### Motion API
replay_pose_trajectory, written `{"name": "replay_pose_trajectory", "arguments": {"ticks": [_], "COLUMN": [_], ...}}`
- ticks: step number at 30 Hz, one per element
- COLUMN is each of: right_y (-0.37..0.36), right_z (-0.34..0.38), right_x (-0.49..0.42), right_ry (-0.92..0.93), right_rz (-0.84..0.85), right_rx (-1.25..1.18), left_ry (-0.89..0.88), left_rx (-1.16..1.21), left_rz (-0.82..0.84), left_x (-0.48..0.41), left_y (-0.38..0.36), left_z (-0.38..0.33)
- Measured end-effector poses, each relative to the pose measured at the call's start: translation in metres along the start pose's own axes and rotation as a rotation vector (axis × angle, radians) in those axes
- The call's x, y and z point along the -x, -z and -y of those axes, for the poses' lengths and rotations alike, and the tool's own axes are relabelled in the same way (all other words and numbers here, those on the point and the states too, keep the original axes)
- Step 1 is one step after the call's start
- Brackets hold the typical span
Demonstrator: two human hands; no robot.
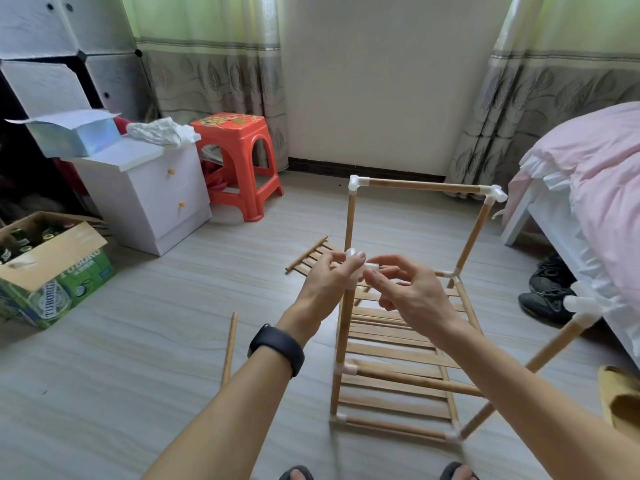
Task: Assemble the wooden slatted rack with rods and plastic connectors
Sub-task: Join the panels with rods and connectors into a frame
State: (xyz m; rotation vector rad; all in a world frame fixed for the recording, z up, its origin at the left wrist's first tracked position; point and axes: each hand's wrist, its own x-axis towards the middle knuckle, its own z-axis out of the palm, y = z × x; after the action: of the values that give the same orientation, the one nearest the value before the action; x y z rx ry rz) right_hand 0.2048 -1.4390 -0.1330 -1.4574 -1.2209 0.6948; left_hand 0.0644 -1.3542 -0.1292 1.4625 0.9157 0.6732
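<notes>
The white plastic connector [370, 266] is mostly hidden under the pinching fingers of the left hand [329, 277] and right hand [410, 294]; the loose wooden slatted panel [306, 259] on the floor [138, 375] runs behind the left hand; the yellow slipper [620, 400] and pink-covered bed [595, 174] are cut by the right edge; two dark sandals [296, 473] by the bottom edge.

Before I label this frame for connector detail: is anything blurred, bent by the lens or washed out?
Head view: soft daylight through the green curtains, no hard shadows; wide-angle bowing tilts the white cube cabinet; the white plastic connector pinched between left hand and right hand looks slightly soft; the wooden slatted rack smears at its near corner.
</notes>
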Motion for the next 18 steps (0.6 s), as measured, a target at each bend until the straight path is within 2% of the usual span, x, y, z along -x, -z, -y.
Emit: {"name": "replay_pose_trajectory", "arguments": {"ticks": [4,7,10,13,16,18], "right_y": [0.01,0.029,0.038,0.027,0.004,-0.015], "right_z": [-0.017,-0.054,-0.1,-0.142,-0.172,-0.184], "right_x": [0.002,0.002,0.006,0.016,0.022,0.024], "right_ry": [-0.059,-0.18,-0.405,-0.493,-0.472,-0.438], "right_rz": [0.033,0.085,0.311,0.523,0.527,0.467], "right_rx": [0.145,0.362,0.782,1.099,1.149,1.147], "left_ry": [0.01,-0.027,-0.061,-0.095,-0.109,-0.13], "left_rx": [-0.019,0.049,0.104,0.152,0.22,0.28], "left_rz": [0.08,0.147,0.134,0.143,0.15,0.136], "left_x": [0.002,-0.003,-0.009,-0.012,-0.016,-0.018], "left_y": [-0.007,-0.007,-0.011,-0.019,-0.024,-0.026], "left_z": [0.008,0.015,0.023,0.028,0.03,0.034]}}
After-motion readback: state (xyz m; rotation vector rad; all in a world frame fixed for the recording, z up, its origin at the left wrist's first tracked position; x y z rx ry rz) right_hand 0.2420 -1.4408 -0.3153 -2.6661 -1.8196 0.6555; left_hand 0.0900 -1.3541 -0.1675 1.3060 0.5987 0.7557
